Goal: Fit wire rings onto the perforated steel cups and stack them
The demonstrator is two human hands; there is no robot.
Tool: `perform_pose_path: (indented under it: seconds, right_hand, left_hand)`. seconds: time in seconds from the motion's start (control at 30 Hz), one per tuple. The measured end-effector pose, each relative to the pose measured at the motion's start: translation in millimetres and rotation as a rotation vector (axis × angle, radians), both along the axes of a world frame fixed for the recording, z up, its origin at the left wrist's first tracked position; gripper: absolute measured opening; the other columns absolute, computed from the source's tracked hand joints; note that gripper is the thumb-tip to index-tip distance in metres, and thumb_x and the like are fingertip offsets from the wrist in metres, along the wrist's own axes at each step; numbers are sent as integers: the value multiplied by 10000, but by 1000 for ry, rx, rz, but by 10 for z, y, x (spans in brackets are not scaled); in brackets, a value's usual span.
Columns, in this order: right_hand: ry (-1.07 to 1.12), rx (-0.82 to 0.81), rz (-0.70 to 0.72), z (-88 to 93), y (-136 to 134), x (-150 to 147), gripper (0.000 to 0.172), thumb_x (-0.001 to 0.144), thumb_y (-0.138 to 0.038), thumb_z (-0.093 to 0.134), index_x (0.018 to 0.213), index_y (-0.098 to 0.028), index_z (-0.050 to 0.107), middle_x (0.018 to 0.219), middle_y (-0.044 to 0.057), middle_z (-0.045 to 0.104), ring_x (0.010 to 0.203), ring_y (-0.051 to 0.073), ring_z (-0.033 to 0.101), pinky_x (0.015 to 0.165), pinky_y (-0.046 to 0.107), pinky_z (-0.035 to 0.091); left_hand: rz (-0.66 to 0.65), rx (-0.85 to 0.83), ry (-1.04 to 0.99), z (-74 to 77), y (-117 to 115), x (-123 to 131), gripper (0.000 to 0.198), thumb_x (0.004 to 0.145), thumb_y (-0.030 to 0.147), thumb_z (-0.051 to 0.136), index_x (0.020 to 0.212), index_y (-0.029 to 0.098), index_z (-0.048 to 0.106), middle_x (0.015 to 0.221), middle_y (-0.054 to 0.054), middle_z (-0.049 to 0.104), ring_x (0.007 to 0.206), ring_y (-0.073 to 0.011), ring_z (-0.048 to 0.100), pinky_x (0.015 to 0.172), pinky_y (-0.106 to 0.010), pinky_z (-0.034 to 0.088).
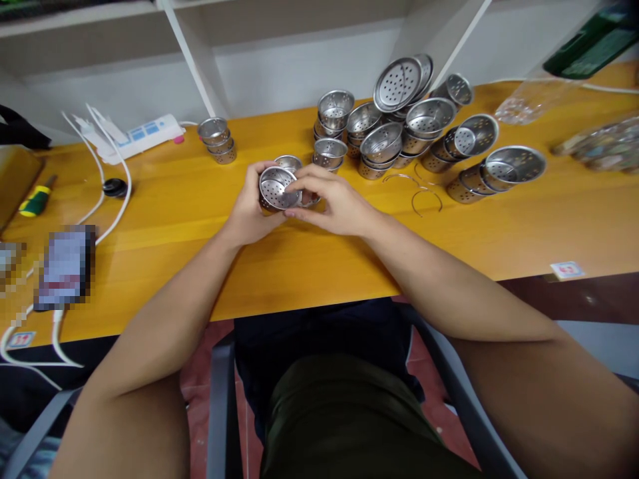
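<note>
My left hand point(247, 209) is wrapped round a perforated metal cup point(277, 188), tilted so its inside faces me. At the cup's right rim, my right hand point(334, 199) has its thumb and fingers closed on the edge; whether a thin piece is between them I cannot make out. Just behind stands another small perforated cup point(288, 162), partly covered by the held one. More metal shows under my right fingers, mostly hidden. Close by on the right is a small stack of cups point(329, 154).
Several stacks of perforated cups point(382, 143) crowd the back right, with thin wire rings point(426, 199) before them. A short cup stack point(215, 140) stands back left near a power strip point(144, 138). A phone point(66, 267), cables and a screwdriver point(37, 198) lie left. A plastic bottle point(564, 73) is at right.
</note>
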State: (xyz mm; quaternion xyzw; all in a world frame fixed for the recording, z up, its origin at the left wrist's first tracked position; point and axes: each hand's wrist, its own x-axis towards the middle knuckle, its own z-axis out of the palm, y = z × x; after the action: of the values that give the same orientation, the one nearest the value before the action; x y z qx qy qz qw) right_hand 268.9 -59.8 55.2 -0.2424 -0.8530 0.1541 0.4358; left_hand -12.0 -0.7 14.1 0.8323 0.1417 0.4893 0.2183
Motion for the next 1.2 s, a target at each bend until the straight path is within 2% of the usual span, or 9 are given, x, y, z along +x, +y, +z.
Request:
perform_pose_path:
  seconds: [0.13, 0.27, 0.37, 0.57, 0.67, 0.8, 0.87, 0.97, 1.2]
  right_hand:
    - [-46, -32, 28, -37, 2, -1, 442, 1260, -648, 836, 1523, -306, 933, 1657, 175, 752, 1582, 412, 743, 1389, 659, 640]
    - [-51, -61, 60, -20, -1, 0, 468, 1255, -675, 831, 1530, -314, 946, 1696, 188, 706, 1654, 429, 691, 1459, 689, 583]
    - [-48, -89, 38, 38, -18, 2, 498, 1225, -758, 847, 1429, -310, 930, 1629, 185, 728, 1575, 429, 709, 1415, 686, 615]
    - [-16, -131, -16, 126, -46, 25, 629, 1122, -906, 903, 1287, -311, 786, 1440, 147, 740, 1243, 376, 709, 1172, 627, 715]
    - [-19, -145, -35, 131, -49, 27, 654, 1095, -926, 918, 1263, -316, 757, 1395, 143, 740, 1191, 373, 689, 1131, 627, 720]
    - [1, -164, -50, 108, -34, 22, 686, 1066, -935, 946, 1310, -320, 767, 1389, 141, 759, 1122, 357, 698, 1116, 633, 733]
    - [8, -139, -44, 90, -16, 24, 686, 1074, -938, 938, 1319, -313, 795, 1416, 148, 765, 1167, 366, 723, 1144, 641, 732]
    - [11, -75, -15, 62, 10, 30, 658, 1110, -916, 919, 1337, -300, 865, 1505, 171, 761, 1379, 414, 744, 1269, 679, 691]
    - [-32, -58, 31, -6, -4, -14, 433, 1219, -700, 872, 1441, -340, 963, 1652, 180, 696, 1638, 432, 684, 1458, 722, 578]
  left_hand:
    - [-4, -62, 28, -27, -39, 1, 1047, 1060, 905, 1010, 1762, 356, 461, 1590, -129, 745, 1353, -336, 871, 1118, -523, 797]
    - [-19, -108, 48, -9, -95, 3, 1026, 1066, 888, 1011, 1768, 370, 469, 1582, -120, 761, 1333, -326, 876, 1122, -511, 792]
    - [-16, -126, 35, 49, -132, -9, 1007, 1047, 880, 1033, 1752, 382, 516, 1614, -129, 774, 1388, -350, 875, 1193, -541, 786]
    - [28, -85, 70, 110, -170, -36, 967, 1062, 886, 1004, 1776, 387, 583, 1668, -164, 780, 1526, -422, 837, 1315, -668, 738]
    - [58, -100, 74, 110, -181, -37, 1010, 1052, 933, 985, 1768, 336, 596, 1667, -179, 785, 1543, -413, 829, 1369, -655, 711]
    - [54, -108, 70, 117, -181, -36, 988, 1021, 867, 1056, 1763, 387, 613, 1647, -143, 812, 1501, -410, 856, 1315, -648, 742]
    - [46, -104, 51, 120, -180, -32, 986, 1008, 869, 1066, 1758, 406, 623, 1639, -133, 818, 1486, -414, 865, 1290, -652, 754]
    - [34, -134, 35, 126, -187, -26, 994, 1014, 904, 1041, 1751, 380, 629, 1665, -146, 805, 1519, -410, 858, 1324, -640, 743]
    - [19, -150, 48, 104, -196, -24, 1000, 1032, 904, 1014, 1765, 361, 606, 1696, -161, 792, 1560, -408, 840, 1353, -650, 726]
